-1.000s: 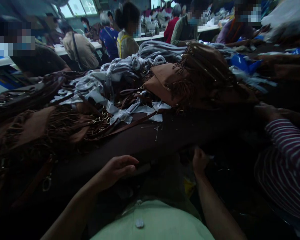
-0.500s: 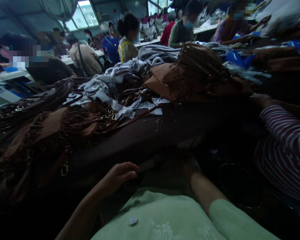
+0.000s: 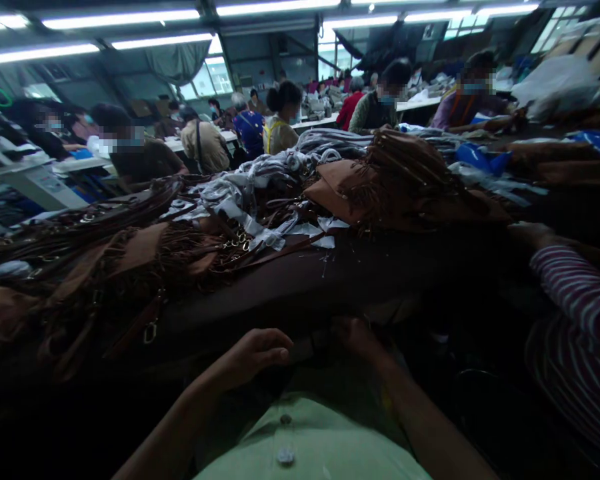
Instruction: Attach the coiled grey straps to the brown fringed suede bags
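Observation:
My left hand [image 3: 261, 352] hovers at the near edge of the dark brown table [image 3: 280, 283], fingers loosely curved, thumb apart, nothing held. My right hand [image 3: 357, 339] is in deep shadow at the same edge; its fingers are too dark to read, and I cannot tell if they hold anything. Beyond the edge lies a heap of brown fringed bags [image 3: 360, 190], brown straps with metal clasps [image 3: 150, 332] and white wrapping strips [image 3: 265, 237]. White scraps and thread ends lie on the table surface in front of the heap.
At the right a co-worker in a striped sleeve [image 3: 570, 273] reaches to the table. Blue plastic [image 3: 483, 160] lies at the back right. Several people sit at white-topped tables further off. A machine [image 3: 45, 177] stands at the left.
My view has tilted up, showing ceiling lights. My right hand has moved left and up along the table edge, closer to my left hand. The left hand keeps much the same pose.

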`<action>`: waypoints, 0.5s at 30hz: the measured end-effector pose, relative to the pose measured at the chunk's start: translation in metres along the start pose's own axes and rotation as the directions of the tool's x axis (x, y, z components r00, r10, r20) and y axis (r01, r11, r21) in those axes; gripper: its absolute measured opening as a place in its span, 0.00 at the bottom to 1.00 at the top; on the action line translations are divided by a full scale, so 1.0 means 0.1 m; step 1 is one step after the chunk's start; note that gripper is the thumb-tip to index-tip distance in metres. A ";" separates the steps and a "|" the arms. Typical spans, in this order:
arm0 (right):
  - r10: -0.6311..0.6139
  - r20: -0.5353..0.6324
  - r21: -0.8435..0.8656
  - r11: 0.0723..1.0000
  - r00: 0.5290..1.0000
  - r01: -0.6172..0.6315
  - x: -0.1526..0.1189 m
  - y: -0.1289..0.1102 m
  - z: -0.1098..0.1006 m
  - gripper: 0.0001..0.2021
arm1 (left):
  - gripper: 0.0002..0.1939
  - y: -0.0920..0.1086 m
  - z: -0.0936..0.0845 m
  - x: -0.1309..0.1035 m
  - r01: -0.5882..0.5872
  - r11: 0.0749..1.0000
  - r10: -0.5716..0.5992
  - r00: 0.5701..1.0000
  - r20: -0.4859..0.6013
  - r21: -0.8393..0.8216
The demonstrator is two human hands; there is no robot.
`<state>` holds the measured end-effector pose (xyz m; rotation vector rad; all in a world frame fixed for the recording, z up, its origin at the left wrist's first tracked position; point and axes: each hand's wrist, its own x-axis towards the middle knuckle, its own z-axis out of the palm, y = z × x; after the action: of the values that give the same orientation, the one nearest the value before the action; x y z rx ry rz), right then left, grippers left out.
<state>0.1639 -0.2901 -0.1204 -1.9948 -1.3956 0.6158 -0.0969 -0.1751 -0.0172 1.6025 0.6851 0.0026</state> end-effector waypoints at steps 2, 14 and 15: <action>-0.086 0.002 0.004 0.996 0.996 0.086 0.05 -0.11 -0.08 0.15 | 0.21 0.04 -0.06 0.01 -0.037 0.999 0.038 0.999 -0.033 0.027; -0.369 0.088 0.073 0.929 0.925 0.363 0.24 -0.75 0.18 0.15 | 0.11 0.42 -1.75 0.69 0.122 0.763 0.424 0.646 -0.635 0.634; -0.386 0.101 0.067 0.922 0.917 0.381 0.23 -0.76 0.22 0.15 | 0.11 0.43 -1.85 0.77 0.147 0.756 0.407 0.657 -0.634 0.638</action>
<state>0.1074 -0.2444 -0.0824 -1.6048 -1.7651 0.5784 -0.0877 0.0254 0.0241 2.3603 1.3046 0.6625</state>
